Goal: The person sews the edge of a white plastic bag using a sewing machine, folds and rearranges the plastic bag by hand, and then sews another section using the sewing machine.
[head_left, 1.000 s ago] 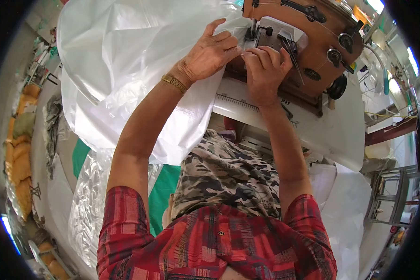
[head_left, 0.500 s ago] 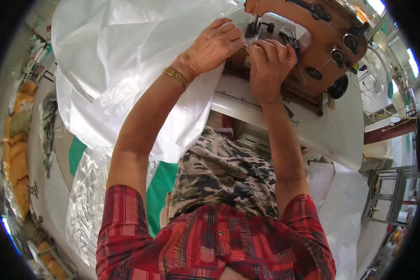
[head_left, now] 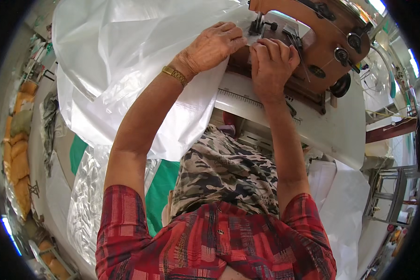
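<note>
A large, glossy white plastic sheet [head_left: 126,60] spreads across the table on the left, its right edge running up to the needle area of a brown sewing machine [head_left: 331,46]. My left hand [head_left: 214,44], with a gold watch [head_left: 175,74] at its wrist, is closed in a pinch on that edge, just in front of the presser foot [head_left: 255,27]. Close beside it, my right hand [head_left: 273,65] is also pinched, its fingertips almost meeting the left ones. What lies between the right fingers is too small to make out.
The pale table [head_left: 329,135] carries a printed ruler scale [head_left: 240,97] along its front edge. More clear plastic [head_left: 88,205] hangs down over green cloth [head_left: 163,191] at the lower left. A metal frame [head_left: 389,196] stands at the right; yellowish bundles [head_left: 17,158] line the far left.
Both hands stay pinched at the needle area, with only slight finger movement. The machine and table sit a little further right and lower in the picture.
</note>
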Demonstrator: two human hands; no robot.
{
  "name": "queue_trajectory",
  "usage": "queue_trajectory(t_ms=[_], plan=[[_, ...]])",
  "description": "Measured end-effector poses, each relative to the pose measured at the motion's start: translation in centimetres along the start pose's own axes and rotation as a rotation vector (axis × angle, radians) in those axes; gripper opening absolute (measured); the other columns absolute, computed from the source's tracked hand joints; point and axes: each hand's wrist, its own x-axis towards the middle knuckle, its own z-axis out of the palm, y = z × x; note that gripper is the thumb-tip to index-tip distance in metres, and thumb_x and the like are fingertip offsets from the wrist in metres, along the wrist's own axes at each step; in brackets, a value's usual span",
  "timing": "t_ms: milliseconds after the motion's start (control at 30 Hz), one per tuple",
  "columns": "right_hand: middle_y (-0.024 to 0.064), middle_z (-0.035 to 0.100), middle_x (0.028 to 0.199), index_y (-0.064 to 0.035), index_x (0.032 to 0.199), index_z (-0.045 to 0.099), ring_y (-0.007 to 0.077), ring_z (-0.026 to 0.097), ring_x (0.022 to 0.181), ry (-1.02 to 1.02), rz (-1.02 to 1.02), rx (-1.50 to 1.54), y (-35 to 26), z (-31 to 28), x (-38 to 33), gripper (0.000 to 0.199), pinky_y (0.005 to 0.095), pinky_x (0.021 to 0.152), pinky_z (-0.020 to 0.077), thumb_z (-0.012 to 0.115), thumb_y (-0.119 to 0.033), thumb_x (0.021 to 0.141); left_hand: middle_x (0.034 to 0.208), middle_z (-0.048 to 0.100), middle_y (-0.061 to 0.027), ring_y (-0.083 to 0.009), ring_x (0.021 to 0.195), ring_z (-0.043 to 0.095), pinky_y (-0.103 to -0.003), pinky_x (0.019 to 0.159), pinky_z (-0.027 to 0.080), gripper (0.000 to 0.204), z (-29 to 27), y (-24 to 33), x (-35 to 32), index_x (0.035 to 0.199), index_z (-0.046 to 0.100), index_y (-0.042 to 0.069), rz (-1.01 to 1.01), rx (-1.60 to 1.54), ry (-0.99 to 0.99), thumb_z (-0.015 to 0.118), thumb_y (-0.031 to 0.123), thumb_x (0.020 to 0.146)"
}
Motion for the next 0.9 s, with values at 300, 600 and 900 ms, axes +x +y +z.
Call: queue_trajectory(t_ms=[300, 600, 900], plan=[[0.0031, 0.06, 0.112, -0.0131, 0.103, 0.064, 0.0248, 0.051, 0.114, -0.051, 0.038, -0.063, -0.1, -0.3, 0.2, 0.027, 0.0542, 0.103, 0.027, 0.071, -0.033, 0.085, 0.104, 0.062, -0.0055, -0.0256, 0.102, 0.061, -0.035, 0.089, 0.054, 0.035, 0.4, -0.3, 0.5, 0.11, 0.064, 0.007, -0.038, -0.038, -0.02, 0.063, 0.002, 0.075], [0.0043, 0.058, 0.112, -0.0124, 0.108, 0.065, 0.0254, 0.05, 0.113, -0.08, 0.045, -0.105, -0.4, 0.0, 0.3, 0.039, 0.0515, 0.101, 0.0283, 0.072, -0.041, 0.082, 0.103, 0.061, -0.0052, -0.0251, 0.104, 0.061, -0.035, 0.088, 0.054, 0.03, 1.1, -0.7, 0.7, 0.108, 0.065, 0.009, -0.107, -0.02, -0.03, 0.062, 0.002, 0.079], [0.0047, 0.058, 0.113, -0.0105, 0.109, 0.064, 0.0252, 0.049, 0.113, -0.086, 0.045, -0.13, -0.2, 0.0, 0.3, 0.045, 0.0496, 0.099, 0.0299, 0.073, -0.043, 0.079, 0.102, 0.062, -0.0081, -0.0298, 0.097, 0.064, -0.039, 0.083, 0.055, 0.028, 2.0, -0.6, 0.7, 0.108, 0.065, 0.008, -0.238, -0.113, -0.012, 0.061, 0.003, 0.081]])
